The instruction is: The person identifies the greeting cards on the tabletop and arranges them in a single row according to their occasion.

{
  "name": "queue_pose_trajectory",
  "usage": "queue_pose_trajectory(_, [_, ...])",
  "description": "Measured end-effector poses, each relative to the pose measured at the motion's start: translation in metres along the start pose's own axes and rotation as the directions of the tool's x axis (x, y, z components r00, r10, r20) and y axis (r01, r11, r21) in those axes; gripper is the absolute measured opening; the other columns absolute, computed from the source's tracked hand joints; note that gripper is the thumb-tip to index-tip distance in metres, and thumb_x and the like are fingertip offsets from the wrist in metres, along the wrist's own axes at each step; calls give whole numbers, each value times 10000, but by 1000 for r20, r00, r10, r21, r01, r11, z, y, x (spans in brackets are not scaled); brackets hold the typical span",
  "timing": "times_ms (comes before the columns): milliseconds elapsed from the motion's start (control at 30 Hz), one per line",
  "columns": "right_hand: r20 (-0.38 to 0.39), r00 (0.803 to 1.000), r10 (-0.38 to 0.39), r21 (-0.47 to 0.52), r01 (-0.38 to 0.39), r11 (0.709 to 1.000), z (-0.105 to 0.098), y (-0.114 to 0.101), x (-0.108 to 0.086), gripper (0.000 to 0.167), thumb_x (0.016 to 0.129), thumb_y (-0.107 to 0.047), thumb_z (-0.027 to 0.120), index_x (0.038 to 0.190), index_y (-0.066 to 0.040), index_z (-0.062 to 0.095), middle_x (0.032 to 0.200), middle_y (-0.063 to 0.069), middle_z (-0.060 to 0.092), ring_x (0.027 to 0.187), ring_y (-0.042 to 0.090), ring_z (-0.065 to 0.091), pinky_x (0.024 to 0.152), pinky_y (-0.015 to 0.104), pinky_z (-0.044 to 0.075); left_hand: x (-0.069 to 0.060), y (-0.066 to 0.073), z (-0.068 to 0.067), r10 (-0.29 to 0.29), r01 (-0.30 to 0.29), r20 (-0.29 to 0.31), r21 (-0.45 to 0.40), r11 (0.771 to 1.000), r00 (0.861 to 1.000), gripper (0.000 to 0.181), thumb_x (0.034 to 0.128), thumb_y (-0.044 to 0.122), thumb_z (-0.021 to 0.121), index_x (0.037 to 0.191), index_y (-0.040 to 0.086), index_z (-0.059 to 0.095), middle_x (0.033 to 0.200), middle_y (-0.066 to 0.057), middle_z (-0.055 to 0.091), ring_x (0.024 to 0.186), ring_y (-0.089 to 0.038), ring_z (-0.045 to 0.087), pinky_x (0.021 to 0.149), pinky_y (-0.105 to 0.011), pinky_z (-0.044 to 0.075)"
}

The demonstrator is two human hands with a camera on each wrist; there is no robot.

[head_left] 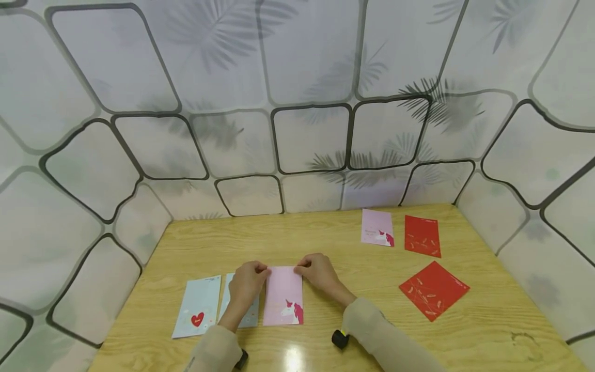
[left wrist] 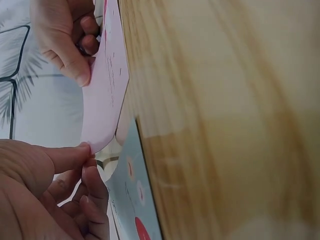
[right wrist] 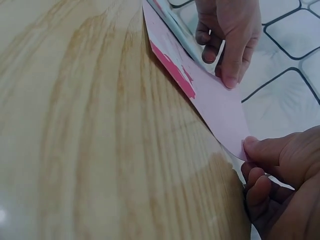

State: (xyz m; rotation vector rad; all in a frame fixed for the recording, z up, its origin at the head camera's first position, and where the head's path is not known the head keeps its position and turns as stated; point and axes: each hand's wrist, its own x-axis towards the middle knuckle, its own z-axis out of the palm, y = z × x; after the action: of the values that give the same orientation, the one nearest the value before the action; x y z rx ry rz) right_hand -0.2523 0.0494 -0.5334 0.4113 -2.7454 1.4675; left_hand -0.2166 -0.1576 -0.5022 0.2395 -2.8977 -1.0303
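A pink card with a unicorn [head_left: 284, 294] lies in front of me in the head view, its far edge lifted a little. My left hand [head_left: 246, 283] pinches its far left corner between thumb and fingers. At the far right corner, my right hand [head_left: 321, 274] pinches it the same way. Both pinches show in the left wrist view, where the pink card [left wrist: 102, 95] bends between the two hands. A light blue card [head_left: 251, 312] lies partly hidden under my left wrist. Left of it is another light blue card with a red heart [head_left: 197, 319].
Toward the back right lie a second pink unicorn card [head_left: 377, 227] and a red card [head_left: 421, 235]. Nearer, a red square card [head_left: 434, 290] sits turned on its corner. Patterned cloth walls [head_left: 307, 139] enclose the wooden table [head_left: 325, 232] at the back and sides.
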Motion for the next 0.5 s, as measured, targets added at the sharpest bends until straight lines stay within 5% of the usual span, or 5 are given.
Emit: queue_pose_trajectory(500, [-17, 1000, -21, -56, 20, 998, 5, 3, -1, 70, 888, -127, 813, 832, -86, 799, 779, -30, 732, 695, 63, 574, 650, 258, 490, 1, 0, 5, 1, 0, -13, 52, 999, 1000, 136, 917, 231, 782, 995, 122, 805, 919, -11, 762, 727, -141, 644, 650, -403, 504])
